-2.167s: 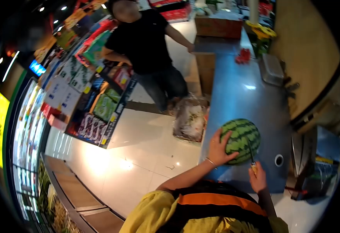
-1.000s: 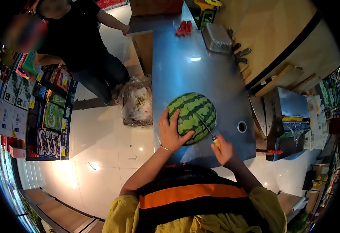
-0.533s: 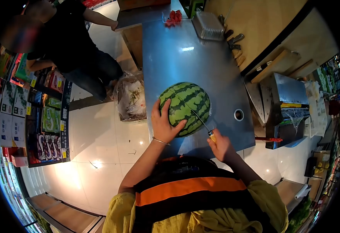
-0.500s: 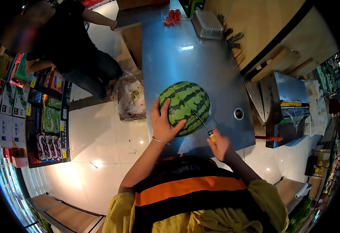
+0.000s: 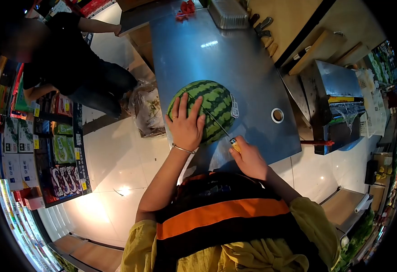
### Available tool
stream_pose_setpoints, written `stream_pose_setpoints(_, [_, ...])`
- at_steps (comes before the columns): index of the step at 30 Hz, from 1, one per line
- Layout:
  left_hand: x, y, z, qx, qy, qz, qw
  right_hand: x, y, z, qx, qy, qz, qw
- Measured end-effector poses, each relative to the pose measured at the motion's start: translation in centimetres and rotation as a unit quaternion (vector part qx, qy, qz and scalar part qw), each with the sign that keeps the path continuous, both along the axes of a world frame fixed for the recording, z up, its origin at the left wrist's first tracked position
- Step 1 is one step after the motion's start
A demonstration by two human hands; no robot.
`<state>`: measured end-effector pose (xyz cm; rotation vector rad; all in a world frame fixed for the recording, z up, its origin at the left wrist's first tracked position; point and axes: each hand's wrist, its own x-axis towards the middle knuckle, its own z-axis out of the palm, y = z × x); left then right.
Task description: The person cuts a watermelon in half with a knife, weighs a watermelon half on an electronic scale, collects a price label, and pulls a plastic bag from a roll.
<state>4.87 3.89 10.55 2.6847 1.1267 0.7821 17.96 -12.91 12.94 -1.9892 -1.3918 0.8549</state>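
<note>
A large striped watermelon [image 5: 213,95] rests on the steel table [image 5: 225,59], near its front left side. My left hand [image 5: 186,124] lies on the melon's left side, its fingers stretched out and the thumb spread apart. My right hand [image 5: 251,158] is closed around the yellowish handle of a knife [image 5: 234,143]. The thin blade runs up and left across the rind, along a line in the green skin; how deep it sits I cannot tell. A pale printed label [image 5: 234,106] shows on the melon's right side.
A round hole [image 5: 277,115] is set in the table at right. Several knives [image 5: 265,34] line the back right edge by a clear plastic tray [image 5: 228,14]. A person in black [image 5: 76,59] stands at left, near a plastic-lined bin [image 5: 147,111].
The watermelon has turned, bringing its label into fuller view. My left hand has shifted onto its upper left side with fingers closer together. The knife stays in my right hand.
</note>
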Motion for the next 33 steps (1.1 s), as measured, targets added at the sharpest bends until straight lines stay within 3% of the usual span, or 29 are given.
stream_pose_setpoints(18, [0.7, 2.9, -0.1, -0.055, -0.013, -0.006, 0.998, -1.1, -1.7, -7.3, 0.0, 0.015, -0.072, 0.997])
stream_pose_setpoints(33, [0.8, 2.8, 0.4, -0.025, 0.016, -0.013, 0.999, -1.3, -4.0, -12.3, -0.016, 0.066, -0.086, 0.994])
